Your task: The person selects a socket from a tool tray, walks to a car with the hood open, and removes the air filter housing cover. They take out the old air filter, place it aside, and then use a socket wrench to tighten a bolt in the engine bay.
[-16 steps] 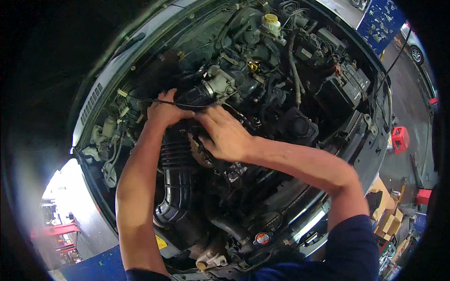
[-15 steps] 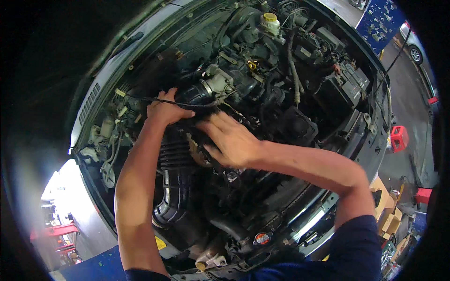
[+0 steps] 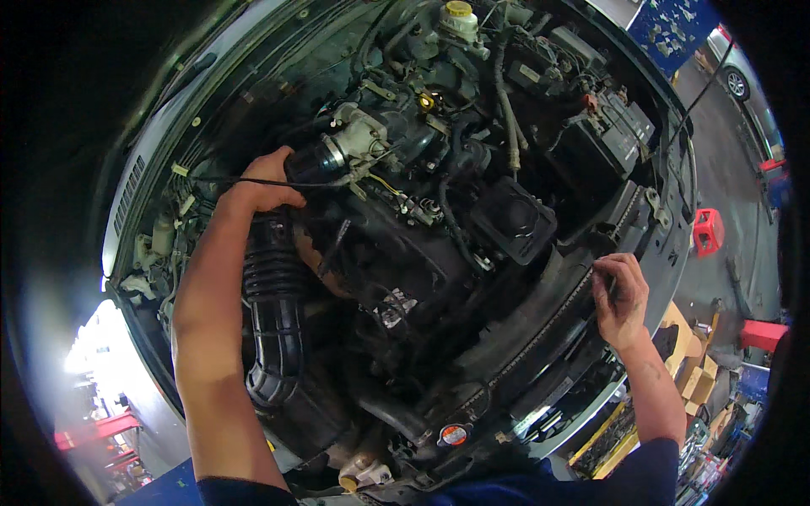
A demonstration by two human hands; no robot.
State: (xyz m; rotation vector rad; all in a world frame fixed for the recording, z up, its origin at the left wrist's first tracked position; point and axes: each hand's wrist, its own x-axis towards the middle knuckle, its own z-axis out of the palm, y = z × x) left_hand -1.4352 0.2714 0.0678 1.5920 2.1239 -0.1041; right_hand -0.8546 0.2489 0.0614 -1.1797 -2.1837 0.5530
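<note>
My left hand [image 3: 268, 184] is wrapped round the upper bend of a black ribbed air intake hose [image 3: 277, 274]; part of its fingers is hidden behind the hose. Just past that hand, a metal clamp [image 3: 334, 152] circles the hose end at the pale throttle body [image 3: 363, 135]. A thin black cable [image 3: 316, 183] crosses over the bend beside my thumb. My right hand [image 3: 622, 295] is over the front edge of the engine bay, near the radiator's top [image 3: 540, 341]. Its fingers are curled together, and what they may hold cannot be made out.
A battery [image 3: 620, 126] sits at the far right of the bay, beyond a square black housing [image 3: 515, 219]. The radiator cap [image 3: 453, 435] is at the near edge. Outside the car are a red stool [image 3: 707, 233] and cardboard boxes [image 3: 696, 379].
My right hand has swung away from the hose, rightward to the front edge, and its fingers have curled. My left hand stays on the hose. The whole view has shifted slightly.
</note>
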